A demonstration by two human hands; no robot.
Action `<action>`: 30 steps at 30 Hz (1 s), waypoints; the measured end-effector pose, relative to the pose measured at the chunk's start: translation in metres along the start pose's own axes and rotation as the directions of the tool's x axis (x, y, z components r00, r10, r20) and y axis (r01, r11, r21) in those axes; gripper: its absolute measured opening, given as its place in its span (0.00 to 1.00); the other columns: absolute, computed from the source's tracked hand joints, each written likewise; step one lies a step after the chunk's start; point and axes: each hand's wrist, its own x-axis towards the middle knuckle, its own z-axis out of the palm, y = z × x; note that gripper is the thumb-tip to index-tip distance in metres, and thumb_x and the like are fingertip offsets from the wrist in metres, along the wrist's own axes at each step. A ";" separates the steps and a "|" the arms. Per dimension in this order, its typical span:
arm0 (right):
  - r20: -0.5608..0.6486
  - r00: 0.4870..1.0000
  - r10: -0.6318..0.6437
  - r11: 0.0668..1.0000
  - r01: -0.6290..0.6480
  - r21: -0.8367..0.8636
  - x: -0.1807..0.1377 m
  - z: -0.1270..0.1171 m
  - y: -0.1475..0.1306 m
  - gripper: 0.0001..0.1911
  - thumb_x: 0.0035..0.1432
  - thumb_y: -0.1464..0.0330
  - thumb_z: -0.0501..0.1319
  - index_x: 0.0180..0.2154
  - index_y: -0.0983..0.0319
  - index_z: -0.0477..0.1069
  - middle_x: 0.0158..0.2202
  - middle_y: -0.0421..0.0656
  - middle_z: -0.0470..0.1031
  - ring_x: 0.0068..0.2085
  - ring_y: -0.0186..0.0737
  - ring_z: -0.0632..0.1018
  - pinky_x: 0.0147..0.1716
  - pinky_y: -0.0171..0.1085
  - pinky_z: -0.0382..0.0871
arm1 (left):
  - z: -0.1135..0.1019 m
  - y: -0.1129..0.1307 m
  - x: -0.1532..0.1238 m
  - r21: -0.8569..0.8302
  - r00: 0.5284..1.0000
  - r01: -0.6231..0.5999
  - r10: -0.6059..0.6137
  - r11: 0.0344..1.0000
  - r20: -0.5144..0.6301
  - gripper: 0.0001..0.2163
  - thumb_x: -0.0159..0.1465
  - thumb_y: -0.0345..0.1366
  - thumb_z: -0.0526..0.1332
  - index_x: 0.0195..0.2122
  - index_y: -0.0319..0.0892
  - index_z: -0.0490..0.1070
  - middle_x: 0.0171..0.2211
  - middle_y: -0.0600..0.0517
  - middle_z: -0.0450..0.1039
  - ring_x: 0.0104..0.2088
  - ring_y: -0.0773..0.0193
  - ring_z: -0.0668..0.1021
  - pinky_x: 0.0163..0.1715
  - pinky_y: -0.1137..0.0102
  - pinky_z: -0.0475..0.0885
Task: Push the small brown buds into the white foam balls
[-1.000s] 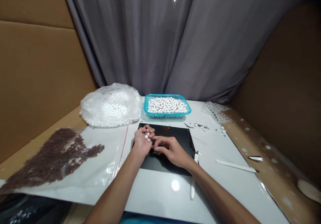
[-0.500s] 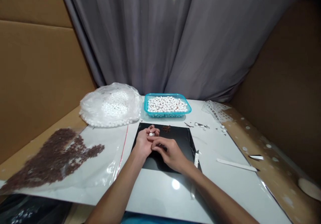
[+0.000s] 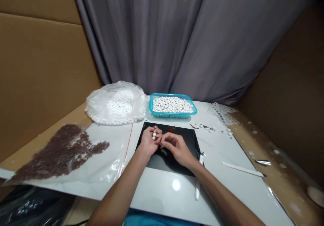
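My left hand (image 3: 148, 143) is turned palm up over a black mat (image 3: 162, 164), its fingers curled round small white balls (image 3: 154, 136); two of them show. Close against its fingertips, my right hand (image 3: 177, 149) has thumb and forefinger pinched together. Whatever lies in that pinch is too small to make out. Beyond the hands, a little heap of brown bits (image 3: 171, 129) rests near the mat's far edge.
Behind the mat stand a blue basket (image 3: 194, 111) of white balls and a clear bag (image 3: 97, 103) of more balls. A flat bag of reddish-brown bits (image 3: 48, 153) lies left. White-handled cutters (image 3: 197, 189) and a white strip-like tool (image 3: 241, 168) are at right.
My right hand has drawn slightly away from my left palm, toward its fingertips. Two white balls now show in the left hand where one showed before. The whole view has shifted a little.
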 end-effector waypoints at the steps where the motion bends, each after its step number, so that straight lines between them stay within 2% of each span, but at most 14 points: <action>1: 0.007 1.000 0.008 0.999 -0.008 0.040 0.001 -0.003 -0.001 0.11 0.68 0.60 0.67 0.37 0.61 0.75 0.39 0.45 0.80 0.37 0.42 0.78 0.42 0.41 0.75 | -0.001 0.001 0.000 0.014 1.000 -0.011 0.011 1.000 0.005 0.09 0.56 0.22 0.56 0.31 0.43 0.59 0.20 0.61 0.50 0.15 0.72 0.58 0.12 0.79 0.52; 3: -0.010 1.000 0.019 0.994 -0.018 0.111 -0.001 -0.013 -0.006 0.13 0.66 0.58 0.68 0.37 0.61 0.75 0.37 0.45 0.78 0.33 0.40 0.76 0.34 0.38 0.74 | -0.002 0.003 -0.001 0.051 0.999 -0.040 0.040 0.998 0.017 0.08 0.58 0.23 0.55 0.30 0.43 0.59 0.20 0.62 0.48 0.15 0.73 0.54 0.12 0.79 0.47; 7: -0.175 0.984 0.033 0.990 -0.008 0.141 -0.018 -0.040 -0.015 0.14 0.63 0.57 0.71 0.36 0.60 0.74 0.36 0.45 0.76 0.31 0.39 0.74 0.28 0.37 0.72 | 0.004 -0.005 -0.005 0.154 0.995 -0.091 0.085 0.984 0.047 0.07 0.61 0.26 0.58 0.29 0.43 0.61 0.20 0.62 0.51 0.14 0.75 0.52 0.13 0.79 0.41; 9: -0.257 0.965 0.060 0.991 -0.027 0.129 -0.034 -0.055 -0.015 0.15 0.61 0.57 0.73 0.36 0.60 0.75 0.36 0.46 0.76 0.30 0.39 0.74 0.27 0.37 0.73 | 0.008 -0.016 -0.010 0.334 0.989 -0.135 0.106 0.933 0.104 0.06 0.64 0.29 0.60 0.30 0.42 0.65 0.19 0.61 0.55 0.14 0.74 0.53 0.14 0.78 0.39; 10: -0.294 0.953 0.074 0.991 -0.037 0.130 -0.042 -0.062 -0.014 0.15 0.61 0.57 0.73 0.36 0.60 0.75 0.36 0.45 0.75 0.30 0.39 0.74 0.26 0.36 0.72 | 0.010 -0.023 -0.013 0.484 0.979 -0.187 0.119 0.855 0.167 0.06 0.65 0.30 0.61 0.30 0.42 0.68 0.19 0.60 0.57 0.14 0.74 0.55 0.15 0.78 0.41; 11: -0.325 0.942 0.084 0.990 -0.043 0.133 -0.051 -0.069 -0.013 0.15 0.60 0.57 0.74 0.36 0.60 0.75 0.35 0.45 0.75 0.30 0.38 0.74 0.25 0.36 0.72 | 0.010 -0.029 -0.017 0.629 0.960 -0.259 0.125 0.733 0.250 0.06 0.66 0.32 0.62 0.31 0.42 0.69 0.19 0.58 0.59 0.15 0.72 0.58 0.16 0.78 0.45; 13: -0.364 0.925 0.106 0.989 -0.060 0.137 -0.068 -0.081 -0.011 0.15 0.60 0.58 0.74 0.37 0.60 0.75 0.34 0.44 0.74 0.29 0.38 0.73 0.25 0.35 0.72 | 0.008 -0.041 -0.025 0.752 0.903 -0.406 0.105 0.520 0.416 0.06 0.64 0.29 0.68 0.31 0.42 0.71 0.21 0.56 0.63 0.20 0.67 0.67 0.21 0.76 0.54; 15: -0.385 0.914 0.125 0.989 -0.084 0.123 -0.082 -0.091 -0.010 0.15 0.60 0.57 0.74 0.36 0.60 0.76 0.32 0.44 0.73 0.29 0.38 0.73 0.26 0.36 0.72 | 0.004 -0.051 -0.029 0.756 0.864 -0.489 0.119 0.435 0.490 0.10 0.59 0.23 0.71 0.33 0.43 0.72 0.20 0.58 0.58 0.20 0.64 0.67 0.24 0.74 0.57; 18: -0.387 0.907 0.165 0.986 -0.142 0.087 -0.099 -0.103 -0.010 0.16 0.60 0.56 0.73 0.35 0.61 0.75 0.31 0.44 0.73 0.29 0.39 0.73 0.27 0.37 0.71 | -0.002 -0.056 -0.029 0.739 0.839 -0.530 0.126 0.416 0.530 0.14 0.57 0.20 0.72 0.36 0.44 0.73 0.19 0.61 0.55 0.19 0.61 0.67 0.25 0.74 0.58; 23: -0.323 0.920 0.223 0.975 -0.203 0.095 -0.104 -0.113 -0.007 0.16 0.62 0.56 0.72 0.36 0.62 0.75 0.29 0.43 0.74 0.28 0.38 0.74 0.28 0.37 0.71 | -0.007 -0.053 -0.020 0.804 0.857 -0.511 0.098 0.304 0.506 0.17 0.53 0.27 0.79 0.36 0.44 0.72 0.19 0.63 0.51 0.21 0.59 0.70 0.27 0.75 0.57; 26: -0.296 0.930 0.220 0.973 -0.186 0.139 -0.095 -0.113 -0.003 0.17 0.61 0.55 0.73 0.37 0.62 0.74 0.29 0.43 0.75 0.29 0.38 0.75 0.28 0.36 0.73 | -0.008 -0.054 -0.016 0.835 0.858 -0.511 0.064 0.204 0.510 0.17 0.53 0.28 0.79 0.29 0.44 0.69 0.20 0.62 0.49 0.22 0.60 0.69 0.28 0.75 0.56; 30: -0.256 0.941 0.221 0.969 -0.183 0.163 -0.074 -0.112 -0.001 0.19 0.60 0.54 0.74 0.38 0.62 0.73 0.29 0.42 0.75 0.28 0.37 0.76 0.28 0.35 0.74 | -0.010 -0.061 -0.014 0.856 0.871 -0.489 0.049 0.170 0.488 0.16 0.54 0.30 0.78 0.26 0.44 0.69 0.20 0.60 0.51 0.23 0.59 0.69 0.30 0.73 0.57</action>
